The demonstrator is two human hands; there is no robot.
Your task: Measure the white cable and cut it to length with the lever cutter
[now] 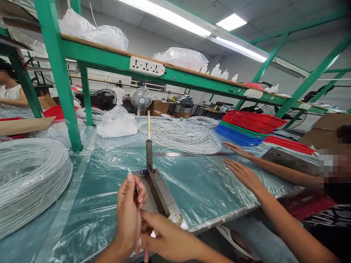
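Note:
My left hand (128, 204) is raised over the front of the table, its thumb and fingers pinching a thin white piece of cable (129, 170) whose tip pokes up past them. Close below it, my right hand (167, 233) is closed, its fingers curled beside my left wrist. What those fingers hold, if anything, is hidden. Just beyond both hands stands a metal hand-lever tool (157, 193) on a flat base, its lever (148, 149) pointing upright and a small dark spring at the pivot.
A co-worker's two hands (244, 175) reach over the plastic-covered table (197, 190) from the right. Coils of white cable (30, 182) lie at left and at the back (183, 135). Red and blue trays (244, 128) are stacked back right. A green shelf frame (59, 73) spans overhead.

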